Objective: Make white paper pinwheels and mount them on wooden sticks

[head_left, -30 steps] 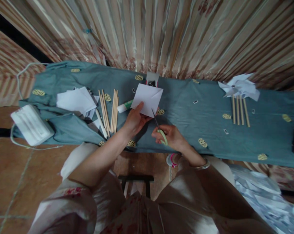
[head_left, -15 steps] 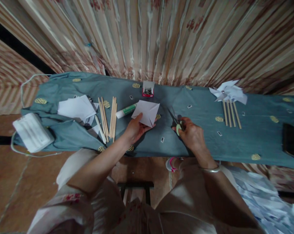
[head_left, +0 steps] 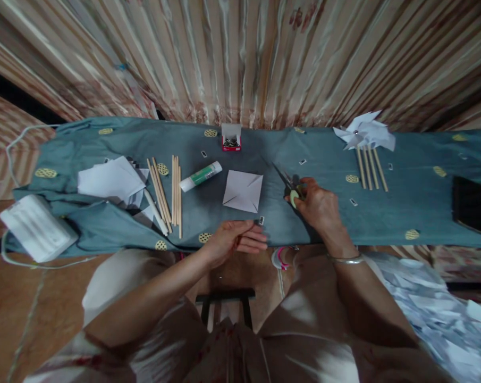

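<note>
Paper square point(head_left: 243, 191) flat on tabletop point(head_left: 200, 213). Left hand point(head_left: 234, 239) at near side of square: grip unclenched, empty. Right hand point(head_left: 319, 206) right of square: grip curled around scissors point(head_left: 293, 194).

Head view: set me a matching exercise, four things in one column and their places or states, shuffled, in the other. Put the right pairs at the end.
Things
1. White paper square with slits
2. Metal scissors with light-green handles
3. Small red-and-white cardboard box
4. Green-and-white tube

Places and states
A. Open, with small metal pieces inside
B. Between a bundle of thin, pale wooden sticks and the paper square
C. Held in the right hand
D. Flat on the blue-green patterned cloth, just beyond the left hand

Pairs: 1-D, 2-C, 3-A, 4-B
</note>
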Available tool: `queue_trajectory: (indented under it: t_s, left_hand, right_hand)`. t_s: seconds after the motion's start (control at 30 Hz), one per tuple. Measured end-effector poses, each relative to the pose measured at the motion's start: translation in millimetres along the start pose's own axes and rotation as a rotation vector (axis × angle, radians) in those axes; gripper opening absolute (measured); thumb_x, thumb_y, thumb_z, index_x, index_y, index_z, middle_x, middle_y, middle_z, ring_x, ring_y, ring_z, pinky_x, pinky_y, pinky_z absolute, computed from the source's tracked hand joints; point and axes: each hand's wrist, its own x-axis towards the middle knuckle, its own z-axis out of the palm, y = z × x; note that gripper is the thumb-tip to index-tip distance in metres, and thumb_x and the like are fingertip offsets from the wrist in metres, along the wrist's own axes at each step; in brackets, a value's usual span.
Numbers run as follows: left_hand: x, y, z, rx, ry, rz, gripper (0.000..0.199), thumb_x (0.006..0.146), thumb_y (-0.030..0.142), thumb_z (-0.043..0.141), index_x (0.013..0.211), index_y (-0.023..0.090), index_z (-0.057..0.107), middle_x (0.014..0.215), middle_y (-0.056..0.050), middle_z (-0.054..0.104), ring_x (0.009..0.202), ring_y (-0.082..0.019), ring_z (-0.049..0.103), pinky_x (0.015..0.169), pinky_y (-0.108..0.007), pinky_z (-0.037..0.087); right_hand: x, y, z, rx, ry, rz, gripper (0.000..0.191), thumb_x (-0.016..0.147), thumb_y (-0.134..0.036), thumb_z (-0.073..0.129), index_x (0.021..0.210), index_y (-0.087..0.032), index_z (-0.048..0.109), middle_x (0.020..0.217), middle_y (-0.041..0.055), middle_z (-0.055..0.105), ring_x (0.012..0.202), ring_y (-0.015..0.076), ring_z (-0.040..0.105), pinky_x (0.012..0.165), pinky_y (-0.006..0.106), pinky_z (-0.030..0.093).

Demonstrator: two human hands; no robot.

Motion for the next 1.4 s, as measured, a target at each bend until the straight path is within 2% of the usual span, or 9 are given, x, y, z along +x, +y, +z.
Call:
queue_trajectory:
  t_s: [0.07,0.13,0.23,0.33,0.47,0.6,0.73,1.0,1.4]
  left_hand:
    - [-1.9,-3.9,-4.1,0.265,0.018,0.126,0.035,0.087,0.047,0.066,0.082,0.013,0.071,0.076,-0.009,0.074,0.063,-0.018,0.071,0.061,-0.027,0.057]
    - [-1.7,-0.5,-10.8,0.628,0.082,0.380,0.030,0.090,0.042,0.063,0.081,0.015,0.072,0.074,-0.006,0.071,0.062,-0.016,0.067,0.063,-0.028,0.056]
    - [2.6,12.9,-23.7,1.171,0.141,0.792,0.022,0.095,0.030,0.056,0.099,0.017,0.074,0.094,-0.009,0.074,0.091,-0.021,0.069,0.086,-0.037,0.057]
    - [11.1,22.2,-34.4,1.487,0.178,0.954,0.026,0.097,0.023,0.052,0.115,0.015,0.069,0.124,-0.015,0.069,0.122,-0.027,0.060,0.103,-0.047,0.051]
    - [23.3,19.5,-40.2,1.707,0.204,0.900,0.038,0.097,0.024,0.052,0.132,0.009,0.058,0.148,-0.020,0.052,0.147,-0.033,0.037,0.117,-0.056,0.036]
    - [30.1,14.7,-40.6,1.789,0.193,0.816,0.047,0.099,0.034,0.050,0.139,0.009,0.051,0.151,-0.020,0.049,0.148,-0.032,0.034,0.120,-0.056,0.031]
    - [31.0,15.1,-41.0,1.812,0.182,0.786,0.052,0.099,0.037,0.050,0.142,0.009,0.049,0.154,-0.020,0.046,0.149,-0.032,0.034,0.121,-0.055,0.028]
    - [30.9,15.7,-40.7,1.842,0.180,0.755,0.053,0.100,0.039,0.048,0.143,0.008,0.049,0.154,-0.019,0.046,0.148,-0.032,0.035,0.121,-0.055,0.028]
    - [31.7,13.3,-42.1,1.867,0.195,0.752,0.050,0.100,0.040,0.047,0.143,0.014,0.052,0.153,-0.017,0.048,0.148,-0.032,0.034,0.121,-0.055,0.028]
  right_hand:
    - [-0.7,0.4,-0.1,0.005,0.006,-0.005,0.051,0.087,-0.038,0.065,0.130,-0.011,0.058,0.095,0.0160,0.078,0.086,0.0318,0.074,0.072,0.035,0.052]
    - [-1.4,0.9,-0.8,0.017,0.007,-0.009,0.050,0.087,-0.037,0.065,0.130,-0.012,0.058,0.095,0.0152,0.078,0.087,0.0317,0.075,0.074,0.035,0.053]
    - [-1.9,1.7,-2.0,0.033,0.000,-0.003,0.050,0.086,-0.035,0.067,0.129,-0.011,0.058,0.096,0.0160,0.078,0.088,0.0331,0.075,0.074,0.037,0.053]
    - [-1.5,3.3,-2.9,0.055,-0.015,-0.002,0.051,0.084,-0.034,0.070,0.128,-0.012,0.059,0.097,0.0160,0.078,0.089,0.0337,0.075,0.074,0.037,0.053]
    - [-1.2,10.2,-3.2,0.058,-0.019,-0.053,0.040,0.084,-0.030,0.069,0.120,-0.014,0.065,0.097,0.0138,0.079,0.086,0.0315,0.075,0.072,0.035,0.052]
    - [-1.2,17.6,-1.8,0.078,0.061,-0.110,0.023,0.087,-0.030,0.065,0.104,-0.016,0.073,0.095,0.0146,0.078,0.084,0.0305,0.074,0.073,0.037,0.054]
    - [3.5,5.7,8.4,0.296,0.240,-0.173,0.032,0.092,-0.035,0.059,0.114,-0.015,0.070,0.113,0.0178,0.075,0.103,0.0320,0.071,0.090,0.044,0.054]
    - [23.7,-48.3,44.4,0.584,0.173,-0.231,0.069,0.083,-0.050,0.068,0.138,-0.013,0.052,0.128,0.0185,0.067,0.116,0.0341,0.064,0.098,0.052,0.052]
    - [42.7,-66.6,65.4,0.525,0.250,-0.224,0.055,0.087,-0.040,0.064,0.133,-0.012,0.053,0.120,0.0185,0.067,0.110,0.0336,0.061,0.099,0.054,0.048]
